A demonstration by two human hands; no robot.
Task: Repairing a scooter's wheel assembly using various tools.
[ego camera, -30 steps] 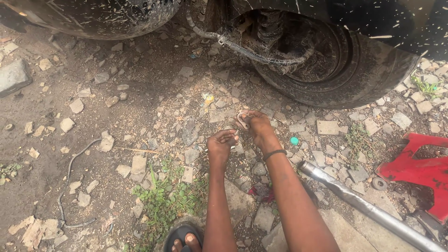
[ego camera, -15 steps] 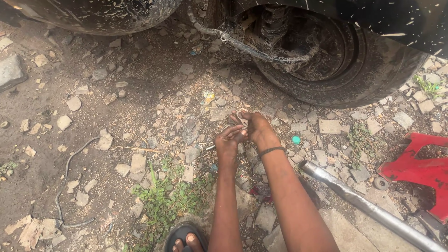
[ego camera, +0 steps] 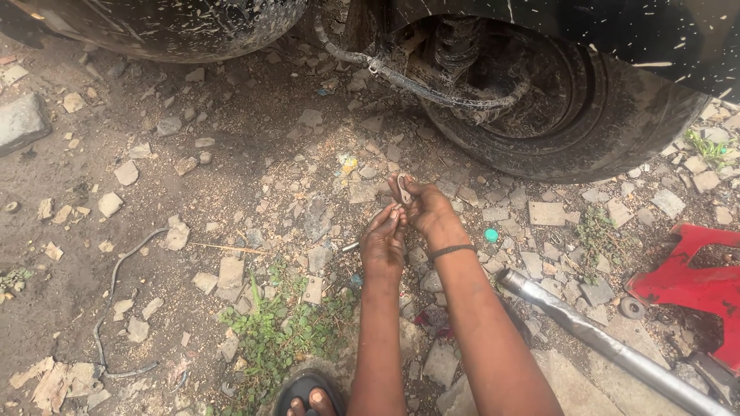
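Two hands meet at mid-frame over stony dirt, the right hand point(ego camera: 420, 206) pinching a small metal piece point(ego camera: 404, 189) between curled fingers, the left hand point(ego camera: 383, 240) gripping a thin rod point(ego camera: 352, 246), below a muddy tyre point(ego camera: 586, 115); a grey pipe point(ego camera: 609, 347) and red stand point(ego camera: 694, 285) lie lower right.

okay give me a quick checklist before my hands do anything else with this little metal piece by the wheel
1. Small metal piece pinched in the right hand: ok.
2. Left hand holds a thin metal tool with its tip by the piece: ok; firmness of that grip, cannot tell.
3. Both hands in plain view, apart from the tyre: ok.
4. Ground under the hands free of rubble: not ok, loose stones all around.
5. Steel pipe and red jack stand lie to the right, apart from the arms: ok.
6. Wheel securely supported: cannot tell.
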